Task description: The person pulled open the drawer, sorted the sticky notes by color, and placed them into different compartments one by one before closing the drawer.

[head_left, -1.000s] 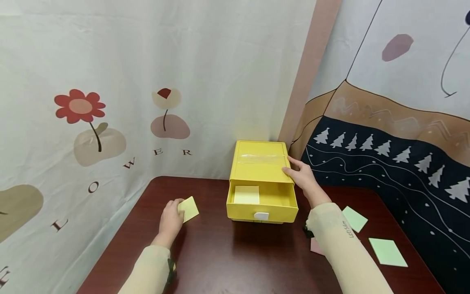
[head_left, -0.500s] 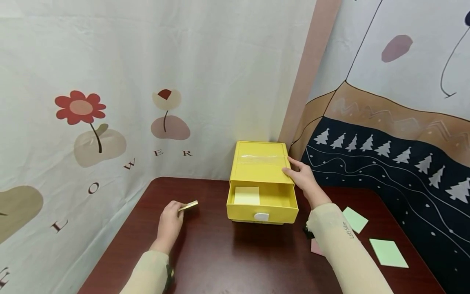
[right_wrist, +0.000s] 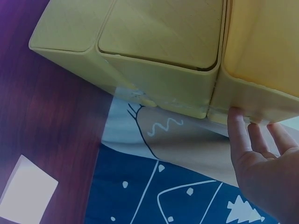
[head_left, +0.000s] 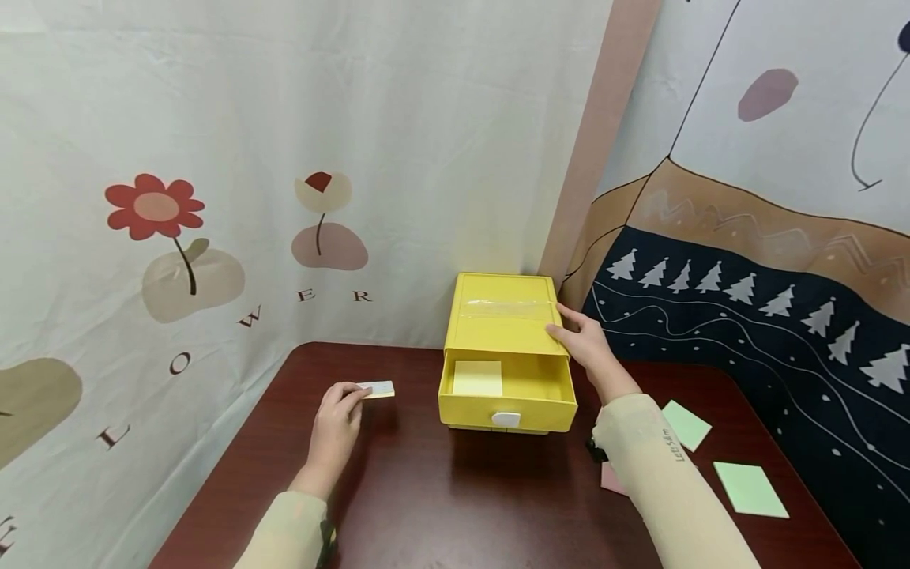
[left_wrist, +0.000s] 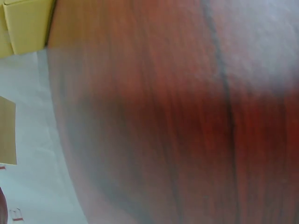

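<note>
My left hand (head_left: 332, 431) pinches a small sticky-note pad (head_left: 380, 389) above the table, left of the yellow drawer box (head_left: 506, 312). The pad's whitish face shows in the head view; in the left wrist view its tan-looking face (left_wrist: 7, 131) is cut off at the left edge. The box's drawer (head_left: 469, 409) is pulled out, with a white knob on its front. Inside it, on the left, lies a pale yellow pad (head_left: 478, 378). My right hand (head_left: 590, 354) rests against the box's right side; in the right wrist view its nearly straight fingers (right_wrist: 239, 133) touch the wall.
Two green pads, one (head_left: 686, 425) behind the other (head_left: 751, 489), lie right of the box on the dark red table (head_left: 412, 490). A pink pad (head_left: 614, 479) is partly hidden by the right sleeve. A printed curtain (head_left: 426, 142) hangs behind the table.
The pad in my left hand has turned from its yellow face, through edge-on, to a whitish face, and shifted slightly right. My right hand and the box have stayed still.
</note>
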Demonstrator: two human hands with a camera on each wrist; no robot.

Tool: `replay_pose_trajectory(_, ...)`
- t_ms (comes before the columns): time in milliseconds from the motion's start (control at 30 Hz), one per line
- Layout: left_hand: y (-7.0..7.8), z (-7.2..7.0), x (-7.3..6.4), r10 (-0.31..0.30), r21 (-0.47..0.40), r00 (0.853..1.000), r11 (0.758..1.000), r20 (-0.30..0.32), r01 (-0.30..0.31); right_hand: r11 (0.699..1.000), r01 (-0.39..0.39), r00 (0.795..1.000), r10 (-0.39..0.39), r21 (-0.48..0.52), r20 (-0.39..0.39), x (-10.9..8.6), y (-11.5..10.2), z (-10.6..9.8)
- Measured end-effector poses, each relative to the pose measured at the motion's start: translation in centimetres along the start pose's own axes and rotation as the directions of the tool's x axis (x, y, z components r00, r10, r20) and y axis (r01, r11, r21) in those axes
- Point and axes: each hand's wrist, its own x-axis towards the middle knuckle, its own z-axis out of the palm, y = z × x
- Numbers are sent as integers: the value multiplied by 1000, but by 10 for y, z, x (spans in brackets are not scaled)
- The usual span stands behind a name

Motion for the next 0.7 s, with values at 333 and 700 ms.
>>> replay_pose_trajectory(333,18,-4,16,58,-90,995,994,-77,-65,1000,3,1000,-3,-6,-2,0,0,0)
replay_pose_trajectory(700,40,-10,32,53,-185,980,979,-192,-89,1000,7,1000,-7,0,1,-1,0,0)
